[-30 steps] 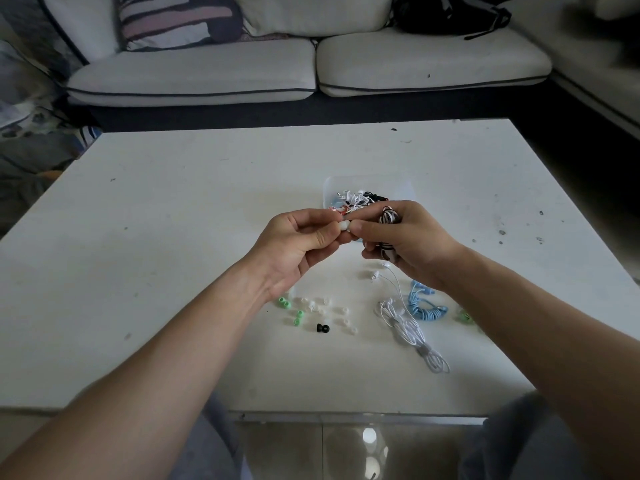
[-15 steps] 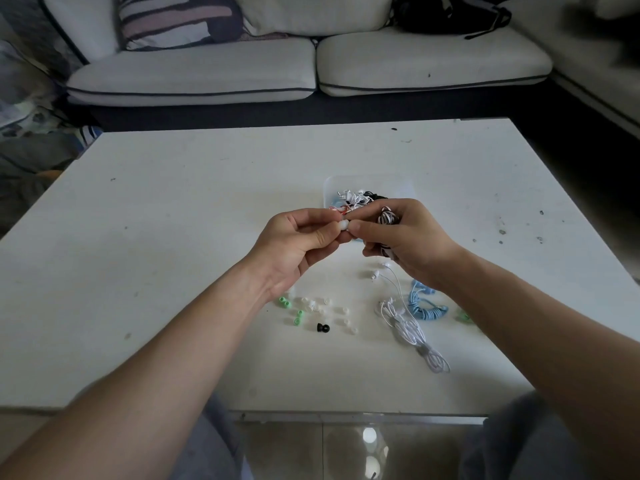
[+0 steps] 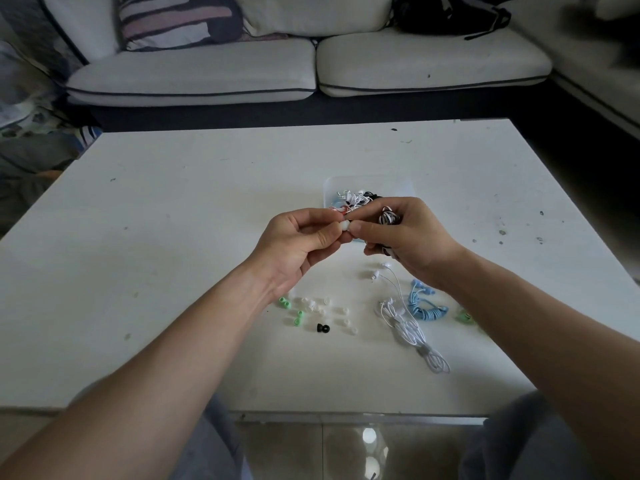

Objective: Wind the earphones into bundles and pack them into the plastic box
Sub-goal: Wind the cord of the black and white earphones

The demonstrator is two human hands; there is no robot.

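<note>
1. Earphone bundle [image 3: 388, 216], black-white striped, frame centre, gripped in right hand [image 3: 412, 237].
2. Left hand [image 3: 298, 244] fingertips pinch white ear tip [image 3: 345, 225], touching the right thumb.
3. Plastic box [image 3: 329, 188] just behind hands, bundles inside.
4. White earphones [image 3: 405, 323] and blue earphones [image 3: 424, 306] lie lower right on table [image 3: 173, 220].

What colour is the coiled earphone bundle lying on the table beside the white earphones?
Light blue. The earphone bundle shows best in the head view.
</note>
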